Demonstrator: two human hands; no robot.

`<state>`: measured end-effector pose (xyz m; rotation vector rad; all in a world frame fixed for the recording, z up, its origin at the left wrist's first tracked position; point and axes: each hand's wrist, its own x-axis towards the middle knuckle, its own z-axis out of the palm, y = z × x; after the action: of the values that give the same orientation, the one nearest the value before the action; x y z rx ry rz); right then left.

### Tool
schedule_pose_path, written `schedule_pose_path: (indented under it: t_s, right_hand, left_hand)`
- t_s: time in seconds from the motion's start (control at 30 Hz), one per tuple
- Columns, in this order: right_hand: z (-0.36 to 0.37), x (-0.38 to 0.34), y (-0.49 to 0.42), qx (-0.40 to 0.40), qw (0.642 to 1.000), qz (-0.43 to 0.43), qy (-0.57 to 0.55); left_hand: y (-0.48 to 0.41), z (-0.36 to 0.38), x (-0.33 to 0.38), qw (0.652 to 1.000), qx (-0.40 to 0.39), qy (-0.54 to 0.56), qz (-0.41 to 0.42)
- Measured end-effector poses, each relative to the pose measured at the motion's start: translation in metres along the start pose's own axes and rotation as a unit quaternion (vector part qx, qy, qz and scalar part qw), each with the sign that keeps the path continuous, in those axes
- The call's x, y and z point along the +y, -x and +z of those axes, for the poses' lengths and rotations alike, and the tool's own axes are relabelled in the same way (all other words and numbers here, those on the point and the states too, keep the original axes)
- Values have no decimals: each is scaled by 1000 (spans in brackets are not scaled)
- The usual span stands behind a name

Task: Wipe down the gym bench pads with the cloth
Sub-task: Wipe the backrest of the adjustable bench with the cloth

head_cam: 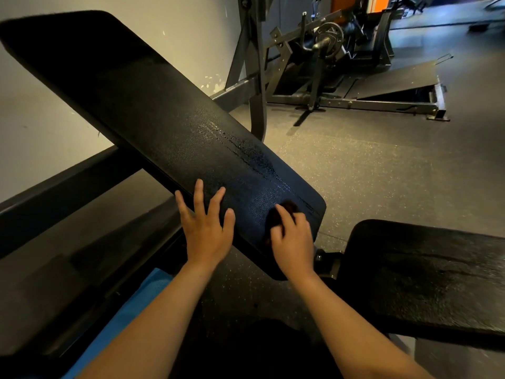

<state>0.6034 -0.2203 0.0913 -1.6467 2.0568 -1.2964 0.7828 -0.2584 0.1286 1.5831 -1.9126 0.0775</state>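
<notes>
A long black back pad (pixel 153 119) of the gym bench slants from the upper left down to the lower middle, with wet streaks near its lower end. My left hand (pixel 206 228) rests flat on the pad's near edge, fingers spread. My right hand (pixel 293 236) grips a small dark cloth (pixel 287 210) and presses it onto the pad's lower end; most of the cloth is hidden under my fingers. The black seat pad (pixel 426 280) lies level at the right, its surface streaked with damp.
A grey steel upright (pixel 255 77) stands just behind the back pad. A plate-loaded machine (pixel 328 45) with a ramp plate (pixel 396 80) sits on the speckled rubber floor (pixel 369 165) at the back right. A wall with a dark baseboard (pixel 68 187) runs along the left. Blue fabric (pixel 131 318) shows below my left arm.
</notes>
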Motion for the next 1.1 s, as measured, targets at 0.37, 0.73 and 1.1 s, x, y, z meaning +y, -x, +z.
schedule_pose_path:
  t_s: [0.37,0.73,1.1]
  right_hand:
    - [12,-71,-25,-21,991,-68,-116]
    - [-5,26,46,8,999,28,-17]
    - [25,-48,47,-13,974,-212,80]
  left_hand:
    - [-2,3,-1,1000,10,-8,10]
    - [18,3,23,966,25,218,-135]
    - [22,-7,17,787,-188,464,-361]
